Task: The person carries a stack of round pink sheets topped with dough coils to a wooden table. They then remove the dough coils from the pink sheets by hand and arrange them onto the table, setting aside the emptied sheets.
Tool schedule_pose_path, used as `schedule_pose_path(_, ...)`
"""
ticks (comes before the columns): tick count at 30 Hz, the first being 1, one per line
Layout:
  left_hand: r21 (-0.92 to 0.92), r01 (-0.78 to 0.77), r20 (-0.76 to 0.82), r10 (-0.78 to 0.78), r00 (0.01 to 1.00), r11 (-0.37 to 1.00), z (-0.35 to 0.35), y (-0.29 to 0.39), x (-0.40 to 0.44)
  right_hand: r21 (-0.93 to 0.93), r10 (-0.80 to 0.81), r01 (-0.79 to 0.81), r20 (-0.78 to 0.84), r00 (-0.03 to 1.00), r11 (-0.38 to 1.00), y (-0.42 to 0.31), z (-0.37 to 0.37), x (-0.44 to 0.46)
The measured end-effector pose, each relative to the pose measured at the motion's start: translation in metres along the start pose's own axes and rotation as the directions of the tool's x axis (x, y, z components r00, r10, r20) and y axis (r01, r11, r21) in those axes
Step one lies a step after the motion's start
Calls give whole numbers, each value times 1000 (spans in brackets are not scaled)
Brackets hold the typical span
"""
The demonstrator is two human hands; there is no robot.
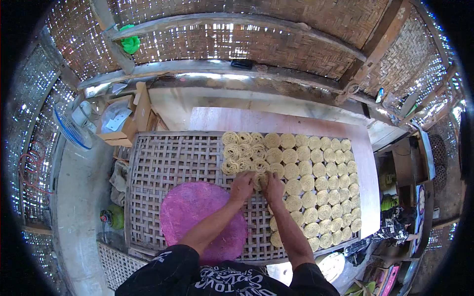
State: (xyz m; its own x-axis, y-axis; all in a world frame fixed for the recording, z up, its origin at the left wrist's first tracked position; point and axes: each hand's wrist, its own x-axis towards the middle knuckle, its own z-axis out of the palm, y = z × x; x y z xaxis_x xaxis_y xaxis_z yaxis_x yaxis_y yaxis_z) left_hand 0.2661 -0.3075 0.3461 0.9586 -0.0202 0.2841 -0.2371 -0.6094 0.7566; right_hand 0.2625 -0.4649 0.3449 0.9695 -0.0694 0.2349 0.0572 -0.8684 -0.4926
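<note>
My left hand and my right hand are close together over the woven bamboo rack. Between their curled fingers is a round noodle nest, gripped from both sides at the lower edge of the laid-out rows. Looser, open-coiled nests lie just beyond my left hand. Flatter, tighter noodle discs fill the rack's right side in close rows. Under my left forearm a round pink tray rests on the rack, with nothing visible on it.
A pale board lies beneath the rack's far and right edges. Back left are a cardboard box and a blue-rimmed fan. A green gas cylinder stands left of the rack. At right, a person in patterned clothing is partly visible.
</note>
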Motion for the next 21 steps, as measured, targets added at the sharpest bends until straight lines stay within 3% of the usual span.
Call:
schedule_pose_path(2, -34, -1, -29, 0, 1000, 999, -30, -3, -15, -77, -2, -6, -112, 994, 997, -21, -14, -6)
schedule_pose_path(4, -122, 54, -39, -59, 998, 991, -70, -14, -39, -16, 45, -44, 18, 999, 999, -44, -23, -28)
schedule_pose_path(5, -74, 51, -74, -56, 996, 996, -95, -14, -52, 8, 65, -66, 79, 995, 998, -51, -22, -42)
schedule_pose_path(7, -19, 112, -157, -114, 981, 993, -131, -30, -85, 18, -12, 6, 347, 938, 1000, -58, -14, -80)
schedule_pose_path(10, -71, 254, -259, -263, 929, 965, -166, -57, -140, 176, -77, 34, 241, 967, 984, -83, -13, -118)
schedule_pose_path(13, -83, 334, -303, -343, 889, 939, -192, -59, -173, 168, -72, 60, 65, 995, 984, -97, -14, -132)
schedule_pose_path(14, -86, 331, -309, -341, 888, 940, -196, -55, -180, 256, -66, 49, 58, 996, 965, -97, -15, -134)
schedule_pose_path(16, -90, 325, -322, -337, 885, 941, -206, -40, -187, 428, -52, 26, 48, 997, 903, -91, -16, -137)
schedule_pose_path(19, -141, 260, -376, -294, 878, 955, -204, -43, -190, 763, 165, -279, 224, 960, 583, -81, -20, -148)
schedule_pose_path(20, -125, 237, -387, -267, 882, 963, -203, -44, -188, 823, 91, -209, 190, 978, 528, -82, -37, -152)
schedule_pose_path(21, -108, 217, -397, -242, 885, 970, -202, -44, -187, 822, 153, -244, 191, 969, 514, -78, -43, -156)
